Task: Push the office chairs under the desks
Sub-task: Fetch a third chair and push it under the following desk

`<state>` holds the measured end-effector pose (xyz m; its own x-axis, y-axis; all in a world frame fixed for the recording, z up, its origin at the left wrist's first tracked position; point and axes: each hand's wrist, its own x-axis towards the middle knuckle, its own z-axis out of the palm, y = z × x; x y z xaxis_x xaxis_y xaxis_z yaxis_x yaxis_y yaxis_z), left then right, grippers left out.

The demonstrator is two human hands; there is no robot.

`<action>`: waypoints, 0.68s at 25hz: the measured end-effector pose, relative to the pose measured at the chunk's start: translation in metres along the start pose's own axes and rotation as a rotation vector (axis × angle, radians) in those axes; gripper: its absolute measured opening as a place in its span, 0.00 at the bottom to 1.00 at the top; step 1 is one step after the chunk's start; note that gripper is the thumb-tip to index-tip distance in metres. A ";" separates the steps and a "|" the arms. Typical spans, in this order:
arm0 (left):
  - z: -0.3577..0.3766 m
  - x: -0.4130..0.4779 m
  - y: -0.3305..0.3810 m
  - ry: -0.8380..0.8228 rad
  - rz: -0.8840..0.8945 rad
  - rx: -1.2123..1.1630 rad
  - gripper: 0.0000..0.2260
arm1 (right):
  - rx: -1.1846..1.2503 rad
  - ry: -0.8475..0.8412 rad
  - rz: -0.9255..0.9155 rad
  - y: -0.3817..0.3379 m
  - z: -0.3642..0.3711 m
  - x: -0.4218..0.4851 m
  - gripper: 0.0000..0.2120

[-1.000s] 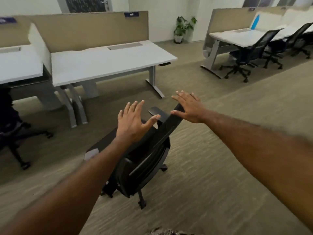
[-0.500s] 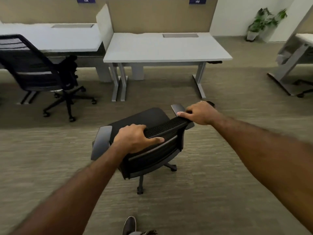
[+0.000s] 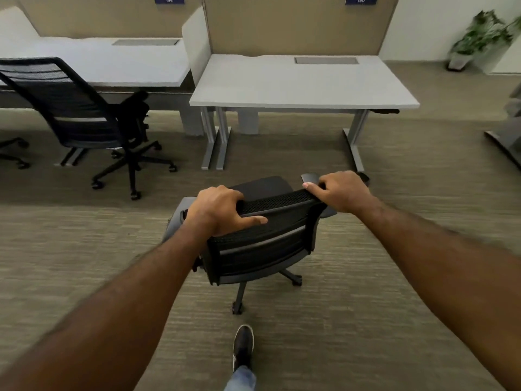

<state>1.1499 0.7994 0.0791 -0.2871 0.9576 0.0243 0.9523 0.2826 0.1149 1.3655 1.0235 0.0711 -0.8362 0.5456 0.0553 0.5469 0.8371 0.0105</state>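
Note:
A black mesh office chair (image 3: 265, 244) stands on the carpet in front of me, its seat pointing at a white desk (image 3: 304, 86) labelled 140. My left hand (image 3: 222, 210) is closed over the left end of the backrest's top edge. My right hand (image 3: 341, 190) grips the right end of that edge, near the right armrest. The chair stands a short way out from the desk, apart from it. A second black mesh chair (image 3: 84, 117) stands at the left, partly under another white desk (image 3: 112, 63).
Tan partition panels (image 3: 293, 26) back both desks. The desk's grey legs (image 3: 217, 139) stand left and right of its opening. A potted plant (image 3: 479, 38) sits far right by the wall. Another desk's base (image 3: 507, 136) shows at the right edge. My shoe (image 3: 244, 345) is behind the chair.
My open hands came down and closed on the chair's backrest. The chair turned to face desk 140 and now sits nearer to it.

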 end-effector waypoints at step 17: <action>-0.011 0.250 -0.141 0.035 0.214 0.010 0.47 | 0.057 0.126 0.254 0.031 0.020 0.195 0.29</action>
<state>0.9424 0.9981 0.0795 -0.0815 0.9934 0.0811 0.9929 0.0739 0.0936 1.2185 1.1562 0.0623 -0.6593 0.7317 0.1729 0.7319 0.6772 -0.0752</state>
